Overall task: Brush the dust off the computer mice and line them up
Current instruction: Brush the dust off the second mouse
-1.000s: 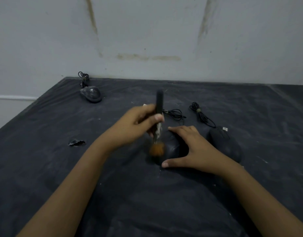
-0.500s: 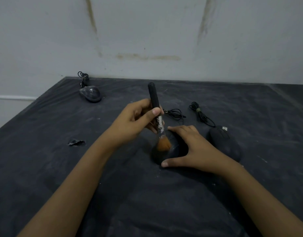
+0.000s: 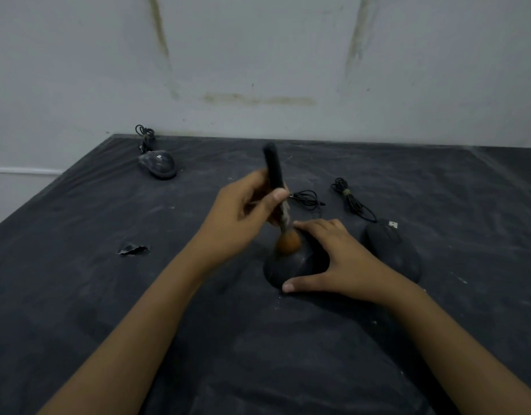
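Three mice sit on the dusty black counter (image 3: 108, 295): the centre mouse (image 3: 291, 266) under the hands, a second mouse (image 3: 393, 253) just beside it at 3 o'clock, and a third mouse (image 3: 159, 164) well apart at 10 o'clock by the wall. The left hand (image 3: 243, 217) pinches the brush (image 3: 288, 244) by its handle, and the blurred bristles seem to touch the centre mouse. The right hand (image 3: 342, 262) cups that mouse from 3 o'clock, thumb at the near end and fingers at the far end. Strokes toward 3 o'clock would throw dust onto the neighbour, the cupping palm may leave a flank unbrushed, and the loose cables (image 3: 306, 199) at 12 o'clock could snag during lining up
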